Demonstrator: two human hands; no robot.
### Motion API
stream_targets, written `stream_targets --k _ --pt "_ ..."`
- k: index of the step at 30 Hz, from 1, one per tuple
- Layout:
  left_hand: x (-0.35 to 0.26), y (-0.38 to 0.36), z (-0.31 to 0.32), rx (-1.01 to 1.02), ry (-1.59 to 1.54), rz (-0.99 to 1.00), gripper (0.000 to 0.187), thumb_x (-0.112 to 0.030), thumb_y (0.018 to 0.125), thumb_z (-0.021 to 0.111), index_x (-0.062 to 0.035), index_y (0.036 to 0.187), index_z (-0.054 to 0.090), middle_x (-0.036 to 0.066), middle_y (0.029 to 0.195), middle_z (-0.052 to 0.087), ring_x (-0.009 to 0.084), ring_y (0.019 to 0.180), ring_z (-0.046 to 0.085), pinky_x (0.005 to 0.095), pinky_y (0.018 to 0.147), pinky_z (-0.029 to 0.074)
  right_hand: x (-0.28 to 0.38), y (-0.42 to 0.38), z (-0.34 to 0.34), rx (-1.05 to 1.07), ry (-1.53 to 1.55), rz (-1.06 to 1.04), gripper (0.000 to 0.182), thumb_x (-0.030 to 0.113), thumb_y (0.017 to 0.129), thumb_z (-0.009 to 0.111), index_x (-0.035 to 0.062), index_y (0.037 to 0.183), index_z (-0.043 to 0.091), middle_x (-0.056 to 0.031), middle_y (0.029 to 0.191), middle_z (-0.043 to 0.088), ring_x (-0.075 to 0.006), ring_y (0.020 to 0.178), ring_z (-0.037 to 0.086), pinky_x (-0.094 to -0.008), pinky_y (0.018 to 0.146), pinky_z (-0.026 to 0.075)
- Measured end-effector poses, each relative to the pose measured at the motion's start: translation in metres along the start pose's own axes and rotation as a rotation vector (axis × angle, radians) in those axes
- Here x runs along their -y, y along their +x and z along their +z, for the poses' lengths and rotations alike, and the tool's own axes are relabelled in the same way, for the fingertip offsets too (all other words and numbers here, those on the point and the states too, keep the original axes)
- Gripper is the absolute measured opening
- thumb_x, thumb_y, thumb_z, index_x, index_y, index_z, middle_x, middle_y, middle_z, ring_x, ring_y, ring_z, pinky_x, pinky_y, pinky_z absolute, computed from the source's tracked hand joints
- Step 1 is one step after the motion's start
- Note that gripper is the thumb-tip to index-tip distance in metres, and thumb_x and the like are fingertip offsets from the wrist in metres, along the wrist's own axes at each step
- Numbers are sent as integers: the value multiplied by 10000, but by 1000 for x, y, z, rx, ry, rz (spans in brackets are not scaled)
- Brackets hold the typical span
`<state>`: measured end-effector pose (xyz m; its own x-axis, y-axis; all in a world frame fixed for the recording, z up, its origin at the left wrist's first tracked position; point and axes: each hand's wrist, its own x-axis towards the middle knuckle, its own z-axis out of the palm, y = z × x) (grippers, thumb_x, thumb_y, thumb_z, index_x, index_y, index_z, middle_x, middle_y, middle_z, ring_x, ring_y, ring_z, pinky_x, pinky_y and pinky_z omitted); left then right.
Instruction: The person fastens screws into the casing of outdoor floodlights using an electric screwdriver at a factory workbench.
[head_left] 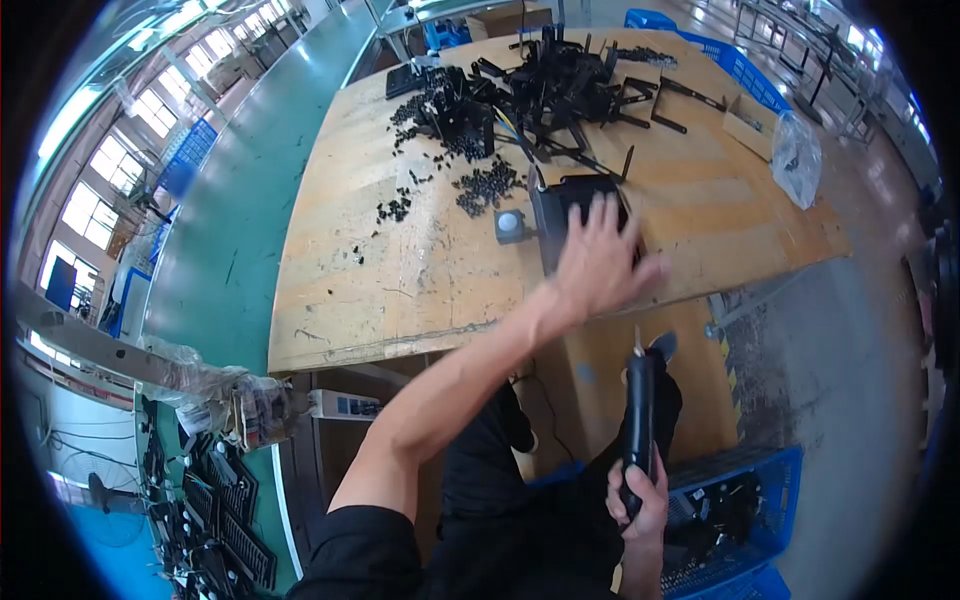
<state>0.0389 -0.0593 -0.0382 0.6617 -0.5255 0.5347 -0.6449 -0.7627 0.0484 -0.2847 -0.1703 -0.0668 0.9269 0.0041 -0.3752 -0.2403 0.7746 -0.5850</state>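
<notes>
My left hand [597, 262] is stretched over a black box-shaped device [548, 222] near the table's front edge, its fingers spread and overlapping the device in this view. A little blurred, the hand hides much of the device's near side. Just left of the device sits a small grey block with a white dome [510, 225]. Down by my lap, my right hand [643, 497] is wrapped around the lower part of a black electric screwdriver [640, 410], whose thin bit points up and away from me, below the table edge.
Piles of black brackets [560, 85] cover the table's [440, 310] far part, with small black pieces [487, 188] scattered before them. A cardboard box [750, 125] and a clear plastic bag [796, 160] lie at the right edge. A blue crate [790, 490] of parts stands beside my right leg.
</notes>
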Motion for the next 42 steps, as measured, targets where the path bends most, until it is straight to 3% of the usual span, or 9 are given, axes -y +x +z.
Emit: stream_targets --k 11,20,23,25,28,30,36,40,42 --pt "-15 -48 -36 115 211 478 840 -283 824 762 95 1508 451 275 1527 517 419 1466 471 520 1215 392 -62 34 -136 -278 -328 197 701 177 960 744 177 1594 445 -36 766 598 -114 494 538 -231 382 359" --pt "-73 -236 -314 -137 -337 -46 642 -204 877 650 38 1458 524 236 1542 537 416 1388 557 494 1168 475 -70 64 -178 -204 -560 317 417 298 991 710 186 1364 558 -5 747 573 -92 485 496 -213 359 363" --pt "-103 -346 -384 -220 -337 -379 626 -455 1108 385 33 1457 564 256 1512 574 418 1385 586 497 1159 491 -54 56 -123 -158 -710 487 267 361 1012 729 103 950 700 33 582 502 -106 410 417 -259 375 313" --pt "-121 -397 -425 -296 24 -517 416 -271 1074 545 49 1308 671 234 1317 712 411 1234 696 502 1079 556 -53 41 -90 -122 -858 526 445 448 1014 706 157 712 558 44 543 450 -106 401 385 -261 373 293" --pt "-108 -462 -469 -346 593 -732 506 106 699 654 9 1192 709 192 1241 744 370 1174 720 475 1042 573 -70 68 -117 -92 -843 518 367 417 1008 723 125 810 619 31 564 491 -112 406 426 -270 373 326" --pt "-76 -506 -501 -350 910 -814 463 99 731 610 -16 1165 721 158 1238 752 350 1155 723 470 1021 568 -81 95 -163 -110 -741 598 294 311 997 695 193 1250 604 10 712 562 -84 480 492 -201 354 360" --pt "129 -733 -580 -320 1087 -1077 465 59 868 580 -33 1309 694 210 1244 740 395 1135 712 458 973 560 -82 71 -136 -93 -736 533 326 221 959 751 99 1231 619 -50 759 635 -136 579 583 -251 464 432" --pt "176 -827 -607 346 1097 -1679 817 58 836 673 -127 1595 436 183 1494 595 461 1357 542 550 1065 487 -83 63 -137 -95 -639 467 339 207 973 744 87 1266 623 -63 761 635 -139 590 599 -255 459 436" --pt "174 -809 -595 178 1245 -1481 855 18 844 718 -125 1619 387 194 1484 598 483 1343 540 552 1076 482 -85 60 -131 -140 -640 448 340 208 972 744 85 1267 628 -65 762 636 -140 586 597 -256 457 433"
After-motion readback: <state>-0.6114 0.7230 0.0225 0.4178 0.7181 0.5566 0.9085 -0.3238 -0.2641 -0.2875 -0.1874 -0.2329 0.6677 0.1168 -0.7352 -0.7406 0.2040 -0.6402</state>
